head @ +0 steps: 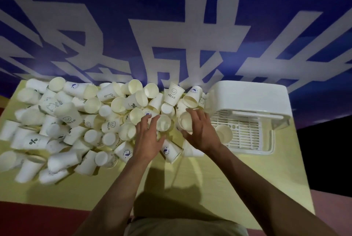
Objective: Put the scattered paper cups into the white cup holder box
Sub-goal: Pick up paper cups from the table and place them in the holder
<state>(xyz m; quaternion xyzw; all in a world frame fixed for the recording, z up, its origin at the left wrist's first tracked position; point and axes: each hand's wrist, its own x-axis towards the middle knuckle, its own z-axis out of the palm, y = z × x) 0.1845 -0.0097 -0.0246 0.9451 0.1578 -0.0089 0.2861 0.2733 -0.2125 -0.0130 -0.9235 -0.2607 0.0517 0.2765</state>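
The right hand [200,131] grips one paper cup [185,122], fingers curled round its rim. The left hand [148,134] hovers spread over the cup pile [76,125], holding nothing. The white cup holder box [247,113] sits at 3 o'clock of the pile, one cup [225,132] already on its grid. Risk: squeezing may crush the thin wall (paper deforms easily); a sweeping forearm could roll loose cups off the table [209,178].
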